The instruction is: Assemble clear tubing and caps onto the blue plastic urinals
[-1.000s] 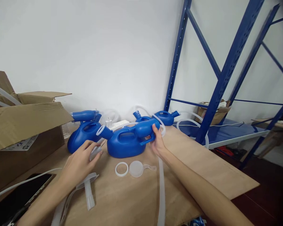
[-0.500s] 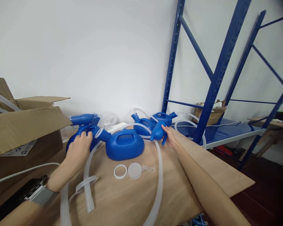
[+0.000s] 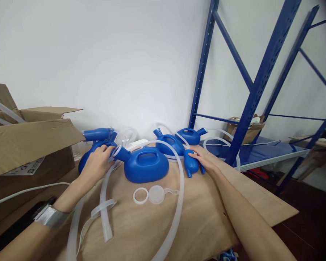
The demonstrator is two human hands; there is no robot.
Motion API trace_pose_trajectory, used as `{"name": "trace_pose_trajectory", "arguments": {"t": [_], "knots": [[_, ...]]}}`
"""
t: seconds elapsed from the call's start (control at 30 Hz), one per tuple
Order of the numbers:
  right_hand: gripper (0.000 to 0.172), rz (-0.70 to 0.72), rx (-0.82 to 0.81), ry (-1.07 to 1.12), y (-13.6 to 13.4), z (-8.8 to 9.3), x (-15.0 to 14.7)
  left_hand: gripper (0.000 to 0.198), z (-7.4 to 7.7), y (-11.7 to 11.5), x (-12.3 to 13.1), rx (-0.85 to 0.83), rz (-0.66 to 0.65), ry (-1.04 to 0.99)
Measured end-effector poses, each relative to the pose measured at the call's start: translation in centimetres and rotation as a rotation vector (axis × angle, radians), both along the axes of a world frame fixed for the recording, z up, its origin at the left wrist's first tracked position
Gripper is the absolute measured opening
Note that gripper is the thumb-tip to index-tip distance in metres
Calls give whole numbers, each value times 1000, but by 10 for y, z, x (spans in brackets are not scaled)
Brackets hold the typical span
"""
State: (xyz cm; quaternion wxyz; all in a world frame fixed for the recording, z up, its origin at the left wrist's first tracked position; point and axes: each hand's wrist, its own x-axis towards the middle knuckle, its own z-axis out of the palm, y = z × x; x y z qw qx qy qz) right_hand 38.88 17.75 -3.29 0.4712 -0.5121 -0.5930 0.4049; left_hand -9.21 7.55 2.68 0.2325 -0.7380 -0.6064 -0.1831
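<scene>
My left hand [image 3: 99, 161] is at the left blue container [image 3: 84, 161], its fingers bent beside the open neck of the middle blue jug [image 3: 146, 166]; whether they grip anything is hidden. My right hand [image 3: 202, 159] is closed on a small blue bottle-shaped piece [image 3: 191, 163], which rests low over the board with its spout toward me. A clear tube [image 3: 179, 203] arches over the middle jug. In front of that jug lie a white ring [image 3: 140, 195] and a round translucent cap [image 3: 156, 194]. Another clear tube end [image 3: 105, 224] passes through a translucent cap [image 3: 103, 208].
Two more blue jugs [image 3: 170, 146] [image 3: 188, 137] stand at the back. An open cardboard box [image 3: 38, 134] is at the left, near a white power strip [image 3: 137, 145]. Blue rack posts [image 3: 260, 79] rise at the right of the brown board [image 3: 201, 221].
The small blue piece has been lowered and turned so its spout points toward me. My left hand has shifted right toward the middle jug's neck. The arching tube has swung left.
</scene>
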Motion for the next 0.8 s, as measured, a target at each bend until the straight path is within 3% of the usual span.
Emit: {"name": "trace_pose_trajectory", "arguments": {"t": [0.13,0.3,0.63,0.73,0.8], "knots": [[55,11,-19,-197,-5,8,4,34,-11,-3,7,75,-144,-127],[48,-94,41,-207,-1,2,20,31,-14,-10,17,120,-263,-343],[45,-64,127,-247,0,-12,23,36,0,-26,25,123,-240,-633],[44,-97,189,-294,-2,-4,23,35,4,-30,29,107,-232,-676],[42,-162,262,-319,-4,11,17,35,8,-33,34,64,-224,-723]]}}
